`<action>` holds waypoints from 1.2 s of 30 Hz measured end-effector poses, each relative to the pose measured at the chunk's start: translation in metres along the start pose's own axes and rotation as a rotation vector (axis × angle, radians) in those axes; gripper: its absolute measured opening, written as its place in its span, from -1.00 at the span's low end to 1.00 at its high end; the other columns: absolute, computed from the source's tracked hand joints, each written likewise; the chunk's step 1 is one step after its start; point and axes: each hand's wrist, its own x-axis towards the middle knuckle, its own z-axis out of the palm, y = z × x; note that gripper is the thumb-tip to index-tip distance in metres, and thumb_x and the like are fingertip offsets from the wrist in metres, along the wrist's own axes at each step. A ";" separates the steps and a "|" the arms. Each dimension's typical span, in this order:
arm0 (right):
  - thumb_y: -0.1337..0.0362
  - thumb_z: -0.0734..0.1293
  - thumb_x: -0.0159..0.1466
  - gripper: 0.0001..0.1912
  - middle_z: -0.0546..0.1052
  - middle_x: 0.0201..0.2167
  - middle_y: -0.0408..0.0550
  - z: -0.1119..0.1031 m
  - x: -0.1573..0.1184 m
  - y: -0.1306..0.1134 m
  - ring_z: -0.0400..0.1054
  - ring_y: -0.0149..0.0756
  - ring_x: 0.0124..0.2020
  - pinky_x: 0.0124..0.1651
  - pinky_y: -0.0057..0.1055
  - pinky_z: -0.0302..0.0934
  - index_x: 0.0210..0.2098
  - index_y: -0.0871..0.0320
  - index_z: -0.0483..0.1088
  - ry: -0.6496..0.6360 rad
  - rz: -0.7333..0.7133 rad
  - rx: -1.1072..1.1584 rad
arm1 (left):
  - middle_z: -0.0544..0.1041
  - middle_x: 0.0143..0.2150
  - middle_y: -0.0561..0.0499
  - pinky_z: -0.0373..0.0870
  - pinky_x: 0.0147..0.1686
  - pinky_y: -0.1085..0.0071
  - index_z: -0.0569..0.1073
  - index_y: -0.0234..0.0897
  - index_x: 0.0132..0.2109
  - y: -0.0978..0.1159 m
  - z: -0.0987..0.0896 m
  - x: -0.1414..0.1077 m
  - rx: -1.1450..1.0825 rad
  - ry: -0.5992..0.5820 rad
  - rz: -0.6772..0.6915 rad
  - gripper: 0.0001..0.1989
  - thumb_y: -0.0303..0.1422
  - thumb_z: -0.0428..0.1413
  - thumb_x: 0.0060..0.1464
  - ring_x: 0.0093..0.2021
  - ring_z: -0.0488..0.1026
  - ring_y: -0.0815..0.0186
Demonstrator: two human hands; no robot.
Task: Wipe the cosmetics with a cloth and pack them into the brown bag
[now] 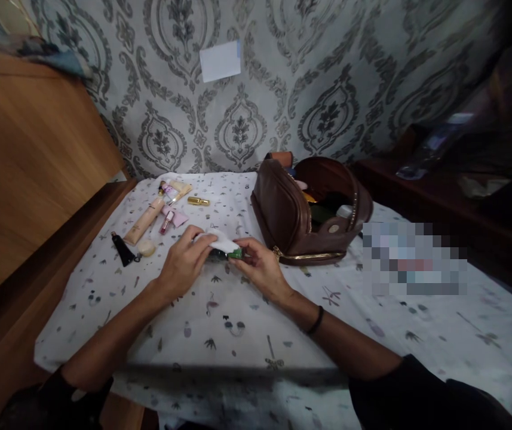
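My left hand (184,261) pinches a folded white cloth or tissue (222,240) over the middle of the table. Under the cloth is a small dark and green item (234,254), partly hidden, and the fingers of my right hand (262,269) close on its right end. Just right of my hands stands a brown leather bag (282,209), unzipped, with several items inside. To the left lie a beige tube (146,221), a black tube (123,249), a pink lip gloss (166,222), a round cream-coloured item (147,248) and a gold tube (199,201).
A patterned white cloth covers the table (211,334). Behind it is a wallpapered wall. A wooden cabinet (31,155) stands at the left. At the right are a pixelated patch and a clear bottle (435,146) on a dark surface.
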 end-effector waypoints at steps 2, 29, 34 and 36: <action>0.23 0.41 0.14 -0.77 0.48 -0.20 -0.02 -0.001 0.000 -0.002 0.41 -0.21 -0.15 -0.16 -0.34 0.36 -0.20 0.12 0.43 0.007 -0.009 -0.048 | 0.43 -0.11 -0.12 0.44 -0.23 0.39 0.50 -0.25 0.06 0.005 0.010 0.003 0.069 -0.008 0.104 -0.70 -0.39 -0.08 0.37 -0.19 0.46 0.26; 0.29 0.46 0.13 -0.79 0.56 -0.30 -0.08 -0.003 0.001 0.006 0.46 -0.27 -0.28 -0.22 -0.36 0.36 -0.22 0.14 0.49 0.072 0.007 -0.092 | 0.39 -0.34 0.04 0.33 -0.26 0.32 0.28 -0.20 -0.30 -0.020 0.015 0.006 -0.107 0.011 -0.010 -0.70 -0.70 -0.12 -0.08 -0.28 0.37 0.24; 0.32 0.44 0.16 -0.82 0.55 -0.29 -0.08 -0.003 -0.001 0.003 0.45 -0.28 -0.27 -0.24 -0.39 0.36 -0.22 0.13 0.49 0.064 -0.050 -0.161 | 0.41 -0.28 -0.05 0.34 -0.26 0.26 0.30 -0.25 -0.12 -0.007 0.024 0.011 0.030 -0.028 0.203 -0.71 -0.62 -0.08 0.02 -0.25 0.35 0.15; 0.34 0.44 0.16 -0.83 0.54 -0.30 -0.09 -0.002 -0.002 0.002 0.45 -0.29 -0.28 -0.24 -0.39 0.36 -0.22 0.13 0.48 0.060 -0.080 -0.175 | 0.41 -0.22 -0.10 0.37 -0.23 0.22 0.28 -0.28 -0.03 -0.001 0.029 0.012 0.063 -0.019 0.231 -0.71 -0.56 -0.04 0.07 -0.20 0.36 0.11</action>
